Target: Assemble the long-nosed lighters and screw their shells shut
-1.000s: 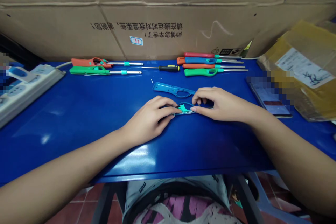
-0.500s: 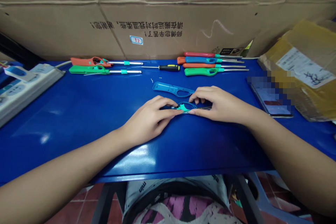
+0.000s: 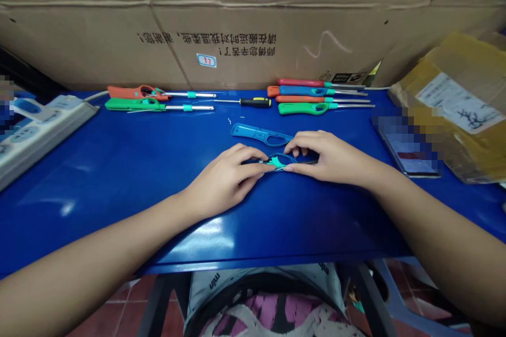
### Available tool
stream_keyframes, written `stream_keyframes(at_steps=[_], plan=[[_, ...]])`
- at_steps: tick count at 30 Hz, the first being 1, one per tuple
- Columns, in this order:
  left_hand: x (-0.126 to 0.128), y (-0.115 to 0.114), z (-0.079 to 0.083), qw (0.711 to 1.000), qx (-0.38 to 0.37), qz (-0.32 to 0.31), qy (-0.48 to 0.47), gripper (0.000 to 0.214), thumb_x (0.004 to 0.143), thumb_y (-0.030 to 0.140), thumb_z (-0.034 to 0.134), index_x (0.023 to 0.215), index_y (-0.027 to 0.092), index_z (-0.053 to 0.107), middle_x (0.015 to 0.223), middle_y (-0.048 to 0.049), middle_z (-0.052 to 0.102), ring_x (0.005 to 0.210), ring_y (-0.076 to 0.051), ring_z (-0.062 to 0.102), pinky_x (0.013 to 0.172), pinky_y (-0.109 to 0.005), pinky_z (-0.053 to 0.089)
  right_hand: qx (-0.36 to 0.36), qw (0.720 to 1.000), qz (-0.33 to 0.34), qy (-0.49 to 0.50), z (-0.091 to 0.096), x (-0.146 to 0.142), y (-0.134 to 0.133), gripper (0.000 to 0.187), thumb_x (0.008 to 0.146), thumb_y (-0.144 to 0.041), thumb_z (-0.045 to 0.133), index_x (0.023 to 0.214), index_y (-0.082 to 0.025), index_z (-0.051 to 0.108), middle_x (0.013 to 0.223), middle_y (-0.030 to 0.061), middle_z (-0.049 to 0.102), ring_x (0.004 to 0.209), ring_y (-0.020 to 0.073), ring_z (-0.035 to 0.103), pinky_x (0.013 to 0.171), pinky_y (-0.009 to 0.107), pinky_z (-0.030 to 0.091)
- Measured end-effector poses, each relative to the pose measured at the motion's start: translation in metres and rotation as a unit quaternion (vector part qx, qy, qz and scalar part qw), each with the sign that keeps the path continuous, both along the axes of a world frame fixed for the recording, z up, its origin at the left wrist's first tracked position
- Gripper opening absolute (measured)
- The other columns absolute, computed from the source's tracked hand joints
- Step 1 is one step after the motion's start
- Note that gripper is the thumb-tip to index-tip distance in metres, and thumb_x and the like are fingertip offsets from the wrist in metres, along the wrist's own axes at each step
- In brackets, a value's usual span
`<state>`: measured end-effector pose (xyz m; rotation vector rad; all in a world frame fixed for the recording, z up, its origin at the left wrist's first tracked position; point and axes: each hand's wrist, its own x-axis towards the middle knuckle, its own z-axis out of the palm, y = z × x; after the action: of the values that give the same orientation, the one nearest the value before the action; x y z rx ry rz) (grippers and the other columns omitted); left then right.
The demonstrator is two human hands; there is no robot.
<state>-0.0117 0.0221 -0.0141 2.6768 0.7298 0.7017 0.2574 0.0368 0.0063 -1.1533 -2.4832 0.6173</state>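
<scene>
Low over the front half of the blue table, both my hands grip a blue gas lighter whose casing is open, with its turquoise trigger showing. My left hand pinches the handle end between thumb and fingers, hiding most of that part. At the other end my right hand has its thumb and fingers closed on the lighter near the trigger loop and the dark rod. Just behind them lies a loose blue casing half, its right end close to my right fingertips.
An orange lighter and a green lighter lie back left, beside a screwdriver. Several more lighters lie back right. A power strip stands left; a phone and a wrapped parcel are right. A cardboard box walls the back.
Hardly anything differs. Both hands keep their hold on the blue lighter, with only a very slight shift of the left fingers; the whole view has drifted a little.
</scene>
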Motion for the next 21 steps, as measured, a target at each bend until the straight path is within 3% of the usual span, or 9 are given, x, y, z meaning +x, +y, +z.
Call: stream_keyframes(at_steps=[8,21], plan=[[0.0012,-0.0008,0.0014,1.0,-0.002,0.004,-0.004,0.027,0.101,0.017,0.052,0.121,0.02,0.07,0.119,-0.0103,0.068,0.108,-0.023,0.06,0.095,-0.041,0.053,-0.052,0.997,-0.021,0.05,0.0003,-0.0015,-0.0007,0.024,0.085,-0.038,0.072,0.101,-0.02,0.07,0.094,0.0048,0.07,0.084,0.0183,0.062,0.078,0.032,0.05],[0.0002,-0.0007,0.0024,1.0,-0.001,0.01,-0.006,0.025,0.1,0.016,0.053,0.118,0.018,0.071,0.117,-0.011,0.069,0.106,-0.023,0.062,0.093,-0.041,0.055,-0.072,0.995,-0.039,0.055,0.004,-0.004,-0.0024,0.026,0.084,-0.038,0.072,0.101,-0.018,0.074,0.089,0.005,0.072,0.078,0.0174,0.063,0.074,0.032,0.052]])
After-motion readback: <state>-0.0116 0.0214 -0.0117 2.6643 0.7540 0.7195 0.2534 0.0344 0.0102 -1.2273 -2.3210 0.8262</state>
